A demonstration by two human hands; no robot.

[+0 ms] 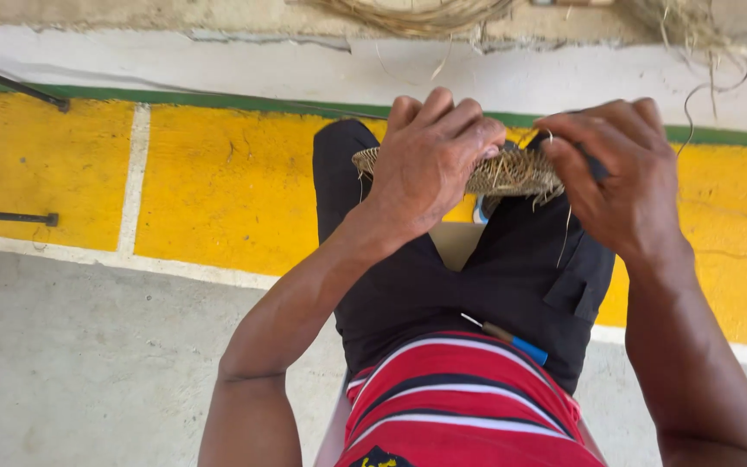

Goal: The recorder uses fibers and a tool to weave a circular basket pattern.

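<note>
**Woven Fibre Piece Held Above the Knees**

The woven fibre piece (512, 173) is a flat, tan, coiled item of dried grass or straw. It sits in the far centre of the scene, above the person's knees, held clear of the lap. Loose strand ends stick out along its right edge and hang down from it.

The left hand (430, 160) is clamped over the left part of the woven piece. The fingers curl over the far edge and the back of the hand covers much of the weave. The right hand (620, 177) is closed at the right edge of the piece, fingertips pinched together on a thin loose strand (567, 227) that trails down toward the lap. Whether a tool is also held in this hand cannot be told.

Below the hands, the person wears black trousers (512, 277) and a red striped shirt (460, 398). A slim tool with a blue handle (512, 339) lies on the right thigh, near the shirt hem.

The ground beneath is a yellow painted band (218, 190) with a green stripe (175, 95) on its far side and a pale line on its near side. Grey concrete (88, 346) lies nearer. A bundle of dry fibres (417, 15) rests at the far edge, centre. Two dark metal rods (10, 216) enter from the left.
</note>
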